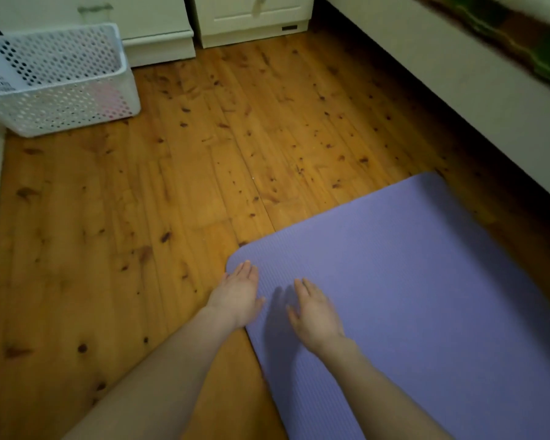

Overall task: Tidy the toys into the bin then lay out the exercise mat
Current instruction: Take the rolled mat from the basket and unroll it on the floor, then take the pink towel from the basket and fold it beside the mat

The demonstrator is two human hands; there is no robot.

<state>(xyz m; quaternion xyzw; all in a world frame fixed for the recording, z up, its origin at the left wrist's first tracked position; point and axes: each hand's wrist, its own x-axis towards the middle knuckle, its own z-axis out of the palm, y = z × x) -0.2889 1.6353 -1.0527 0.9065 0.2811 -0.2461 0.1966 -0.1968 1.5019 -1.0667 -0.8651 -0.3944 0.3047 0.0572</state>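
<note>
Floor (178, 192): bare boards open between basket (58, 90) at far left, cabinets (251, 20) along the far wall, and bed base (458, 84) on the right. Mat (426, 281) lies flat at near right, a narrow floor strip beside the bed.

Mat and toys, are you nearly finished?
Nearly. No toys lie on the wooden floor, and something pink shows through the white bin. The purple mat lies unrolled; the left hand and right hand rest open near its corner. Only smoothing seems left.
</note>
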